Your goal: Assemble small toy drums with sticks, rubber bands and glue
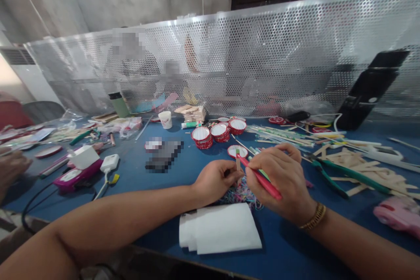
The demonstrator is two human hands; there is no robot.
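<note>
My left hand pinches a small flat wooden craft stick upright between thumb and fingers; its upper end is green. My right hand is closed round a pinkish-red marker pen, whose tip is at the stick's green end. A light green strip shows beside the pen, partly hidden by the fingers. Just behind the stick lies a red-rimmed round dish with a white inside. Under my hands is a tangle of coloured thread scraps. Folded white paper or cloth lies in front.
Stacked red round containers and a paper cup stand behind. At right lie green-handled pliers, loose wooden sticks and a pink tool. A purple power strip and another person's hand are at left. A perforated metal screen bounds the table.
</note>
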